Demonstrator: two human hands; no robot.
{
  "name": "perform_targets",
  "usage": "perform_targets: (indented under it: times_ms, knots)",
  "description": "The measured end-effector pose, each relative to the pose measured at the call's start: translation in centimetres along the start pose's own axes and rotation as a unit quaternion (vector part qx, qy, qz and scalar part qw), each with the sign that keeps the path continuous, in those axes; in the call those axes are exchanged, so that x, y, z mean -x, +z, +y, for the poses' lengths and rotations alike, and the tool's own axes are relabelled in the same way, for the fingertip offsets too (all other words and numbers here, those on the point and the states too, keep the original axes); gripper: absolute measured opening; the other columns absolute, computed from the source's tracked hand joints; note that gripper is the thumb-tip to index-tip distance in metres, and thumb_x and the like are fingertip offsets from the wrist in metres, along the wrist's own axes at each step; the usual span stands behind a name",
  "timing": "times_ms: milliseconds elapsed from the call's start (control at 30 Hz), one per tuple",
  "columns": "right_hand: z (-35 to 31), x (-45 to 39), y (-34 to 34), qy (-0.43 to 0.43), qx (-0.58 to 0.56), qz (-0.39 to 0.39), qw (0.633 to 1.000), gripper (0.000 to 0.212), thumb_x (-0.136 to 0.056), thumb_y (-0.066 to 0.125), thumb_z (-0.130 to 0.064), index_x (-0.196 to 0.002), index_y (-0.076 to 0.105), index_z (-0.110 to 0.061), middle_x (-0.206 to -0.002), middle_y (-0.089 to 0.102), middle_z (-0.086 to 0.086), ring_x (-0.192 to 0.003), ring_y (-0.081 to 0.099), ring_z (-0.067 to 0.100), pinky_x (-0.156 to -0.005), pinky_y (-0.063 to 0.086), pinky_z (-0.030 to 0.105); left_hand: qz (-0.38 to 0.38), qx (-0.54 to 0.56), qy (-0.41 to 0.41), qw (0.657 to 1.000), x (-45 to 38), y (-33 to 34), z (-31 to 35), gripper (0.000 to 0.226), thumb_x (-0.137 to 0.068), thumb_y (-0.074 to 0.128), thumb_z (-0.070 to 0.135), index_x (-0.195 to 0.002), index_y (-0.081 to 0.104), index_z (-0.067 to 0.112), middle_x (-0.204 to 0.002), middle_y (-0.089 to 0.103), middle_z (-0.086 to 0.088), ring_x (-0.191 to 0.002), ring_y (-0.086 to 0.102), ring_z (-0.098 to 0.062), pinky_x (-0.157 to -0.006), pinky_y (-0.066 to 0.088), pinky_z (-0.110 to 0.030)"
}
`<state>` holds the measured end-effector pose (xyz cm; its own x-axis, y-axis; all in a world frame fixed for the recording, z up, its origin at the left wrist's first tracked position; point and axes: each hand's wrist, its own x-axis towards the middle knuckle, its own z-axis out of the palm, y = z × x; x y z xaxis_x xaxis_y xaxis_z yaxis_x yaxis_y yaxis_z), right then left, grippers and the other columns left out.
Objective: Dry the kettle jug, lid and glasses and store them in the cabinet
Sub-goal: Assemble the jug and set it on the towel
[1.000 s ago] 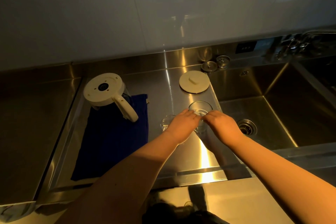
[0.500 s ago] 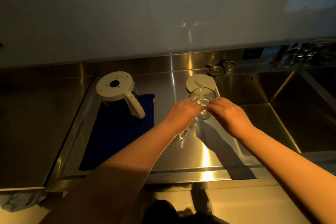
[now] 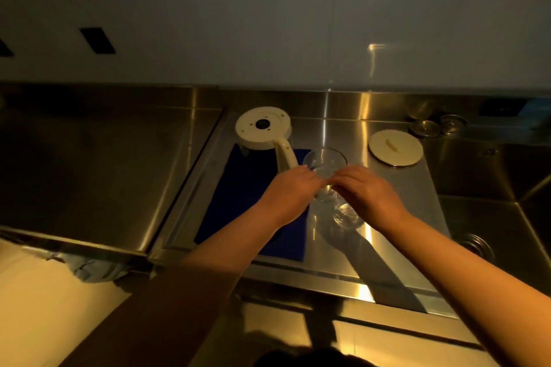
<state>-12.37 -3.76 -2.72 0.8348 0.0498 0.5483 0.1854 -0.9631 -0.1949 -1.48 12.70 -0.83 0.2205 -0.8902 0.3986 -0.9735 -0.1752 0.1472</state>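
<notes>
Glasses (image 3: 325,164) lifted leftward over cloth (image 3: 253,188); both hands' fingers (image 3: 310,179) pinch rims.

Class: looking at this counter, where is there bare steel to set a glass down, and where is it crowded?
Free: steel between the blue cloth and the lid; the flat panel left of the kettle jug. Crowded: where both hands meet at the glasses.

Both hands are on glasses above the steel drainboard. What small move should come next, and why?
Probably set the glasses down on the blue cloth beside the upturned kettle jug. Left hand and right hand both grip glass, so neither is free to wipe.
</notes>
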Motion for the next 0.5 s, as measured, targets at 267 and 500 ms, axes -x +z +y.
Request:
perform_targets:
  times_ms: [267,500]
  knots:
    - [-5.0,-1.9,5.4,-0.009,-0.061,-0.069,0.996,0.026,-0.076,0.074,-0.007,-0.101,0.068,-0.011,-0.097,0.069,0.008,-0.090,0.065,0.025,-0.073,0.056,0.038,-0.058,0.008,-0.070,0.996,6.6,-0.4,-4.3,0.014,-0.086,0.063,0.012,-0.098,0.069,0.012,-0.091,0.068,-0.011,-0.085,0.062,-0.028,-0.068,0.049,-0.037]
    - [-7.2,-1.1,7.9,0.017,-0.043,-0.122,0.991,0.026,-0.074,0.076,-0.010,-0.099,0.070,-0.014,-0.097,0.070,0.006,-0.089,0.065,0.024,-0.067,0.056,0.033,-0.101,0.022,-0.079,0.991,9.6,1.2,-5.6,0.020,-0.092,0.055,0.013,-0.106,0.068,0.013,-0.101,0.068,-0.009,-0.096,0.061,-0.024,-0.091,0.042,-0.028]
